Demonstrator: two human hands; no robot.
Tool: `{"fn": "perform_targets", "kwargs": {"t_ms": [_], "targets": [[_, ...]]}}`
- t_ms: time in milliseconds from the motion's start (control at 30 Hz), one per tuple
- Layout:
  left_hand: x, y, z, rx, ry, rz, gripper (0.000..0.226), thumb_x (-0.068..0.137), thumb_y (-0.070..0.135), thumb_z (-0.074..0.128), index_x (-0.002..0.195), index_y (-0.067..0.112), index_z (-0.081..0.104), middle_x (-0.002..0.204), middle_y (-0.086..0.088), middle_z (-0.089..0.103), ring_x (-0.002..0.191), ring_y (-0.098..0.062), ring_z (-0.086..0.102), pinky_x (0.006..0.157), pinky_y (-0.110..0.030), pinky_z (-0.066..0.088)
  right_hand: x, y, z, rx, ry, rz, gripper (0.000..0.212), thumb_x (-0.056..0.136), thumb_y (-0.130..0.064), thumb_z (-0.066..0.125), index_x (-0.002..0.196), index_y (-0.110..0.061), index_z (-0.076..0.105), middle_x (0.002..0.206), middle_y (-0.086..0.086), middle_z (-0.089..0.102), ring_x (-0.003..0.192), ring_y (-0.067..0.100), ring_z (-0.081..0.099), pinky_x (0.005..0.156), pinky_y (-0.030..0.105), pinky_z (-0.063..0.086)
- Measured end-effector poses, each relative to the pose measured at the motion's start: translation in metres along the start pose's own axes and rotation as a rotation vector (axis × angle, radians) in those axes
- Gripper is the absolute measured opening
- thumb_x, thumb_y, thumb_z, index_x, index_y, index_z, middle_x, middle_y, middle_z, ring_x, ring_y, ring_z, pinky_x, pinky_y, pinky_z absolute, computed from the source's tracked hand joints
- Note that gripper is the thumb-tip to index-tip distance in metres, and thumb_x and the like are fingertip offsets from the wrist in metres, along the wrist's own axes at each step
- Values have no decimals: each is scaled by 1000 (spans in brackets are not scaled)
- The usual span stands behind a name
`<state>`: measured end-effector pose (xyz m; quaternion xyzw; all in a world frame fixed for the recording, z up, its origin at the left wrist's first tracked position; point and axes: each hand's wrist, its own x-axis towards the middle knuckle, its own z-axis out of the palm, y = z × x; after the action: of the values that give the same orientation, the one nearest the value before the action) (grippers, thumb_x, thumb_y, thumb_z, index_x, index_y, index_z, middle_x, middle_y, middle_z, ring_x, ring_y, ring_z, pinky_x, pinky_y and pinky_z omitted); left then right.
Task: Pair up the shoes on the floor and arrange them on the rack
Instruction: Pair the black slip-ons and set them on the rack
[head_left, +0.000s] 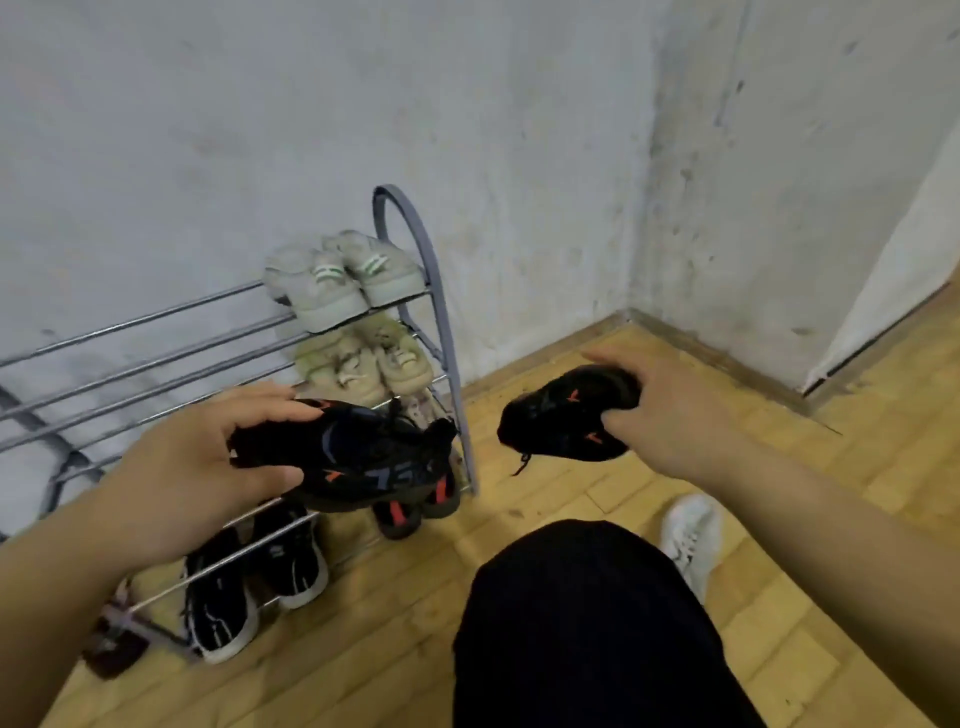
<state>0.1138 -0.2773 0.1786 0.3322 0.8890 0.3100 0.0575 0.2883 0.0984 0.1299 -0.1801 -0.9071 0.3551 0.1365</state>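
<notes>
Pretty far along I reckon: pale sneaker pairs (343, 280) already sit on the grey metal rack (442, 322), while the left hand (208, 467) grips one black red-trimmed sneaker (374, 457) in front of it and the right hand (670, 415) grips the matching black sneaker (561, 415), both unshelved.

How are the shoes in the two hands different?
The left shoe, held by the left hand, is in front of the rack; the right shoe, held by the right hand, is over the floor. The left shoe shows blue-grey marks; the right shoe dangles a lace. Both are black with orange marks.
</notes>
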Motion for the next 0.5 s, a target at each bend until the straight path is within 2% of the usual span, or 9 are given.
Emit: {"fn": "perform_targets", "kwargs": {"t_ms": [67, 100, 167, 200, 300, 367, 400, 467, 500], "targets": [[-21, -20, -21, -35, 49, -79, 64, 76, 11, 91, 103, 65, 69, 119, 43, 61, 118, -3, 63, 103, -30, 47, 11, -37, 3, 37, -18, -59, 68, 83, -3, 70, 131, -50, 59, 130, -18, 63, 115, 7, 61, 87, 19, 54], [-31, -30, -30, -51, 63, -120, 64, 77, 6, 89, 102, 62, 70, 115, 38, 66, 112, -7, 67, 98, -33, 52, 16, -57, 7, 50, -54, -88, 63, 83, -3, 72, 123, -51, 62, 126, -18, 66, 114, 7, 63, 90, 23, 56], [-48, -47, -48, -88, 89, -182, 60, 79, 3, 87, 106, 55, 73, 110, 19, 75, 102, -21, 74, 93, -48, 59, 24, -94, 22, 30, -168, -155, 54, 84, -4, 76, 116, -47, 68, 120, -15, 70, 111, 6, 65, 90, 20, 53], [-55, -54, -56, -120, 95, -195, 59, 80, 1, 86, 108, 52, 73, 108, 15, 76, 99, -19, 75, 91, -48, 60, 27, -112, 32, 25, -238, -179, 51, 85, -4, 77, 116, -44, 70, 120, -13, 70, 112, 6, 65, 90, 19, 52], [-78, -76, -71, -229, 87, -233, 59, 83, -3, 82, 107, 50, 75, 109, 20, 75, 102, -4, 72, 90, -34, 58, 34, -158, 67, 35, -419, -255, 46, 89, -6, 77, 112, -45, 71, 131, -12, 66, 121, 5, 61, 99, 24, 51], [-90, -92, -76, -278, 114, -276, 58, 83, -6, 80, 107, 47, 77, 112, 15, 76, 105, -7, 72, 89, -32, 58, 41, -181, 90, -22, -444, -333, 39, 90, -11, 77, 116, -41, 73, 129, -15, 67, 117, 2, 62, 100, 19, 49], [-93, -100, -79, -300, 143, -304, 59, 82, -8, 79, 106, 46, 78, 114, 14, 75, 106, -9, 71, 88, -31, 57, 43, -190, 99, -29, -449, -363, 37, 91, -13, 76, 119, -37, 74, 125, -15, 69, 112, 0, 63, 94, 12, 49], [-96, -116, -88, -356, 203, -357, 65, 82, -15, 75, 103, 46, 79, 115, 8, 75, 108, -16, 71, 90, -37, 59, 46, -204, 116, -20, -459, -387, 34, 94, -14, 74, 120, -35, 74, 120, -17, 68, 108, -2, 64, 82, 1, 45], [-96, -122, -93, -385, 228, -375, 67, 82, -17, 72, 102, 46, 79, 115, 5, 76, 109, -20, 71, 92, -42, 59, 48, -210, 123, -31, -462, -404, 33, 95, -16, 73, 118, -39, 73, 121, -18, 67, 110, -1, 63, 82, 2, 46]]}}
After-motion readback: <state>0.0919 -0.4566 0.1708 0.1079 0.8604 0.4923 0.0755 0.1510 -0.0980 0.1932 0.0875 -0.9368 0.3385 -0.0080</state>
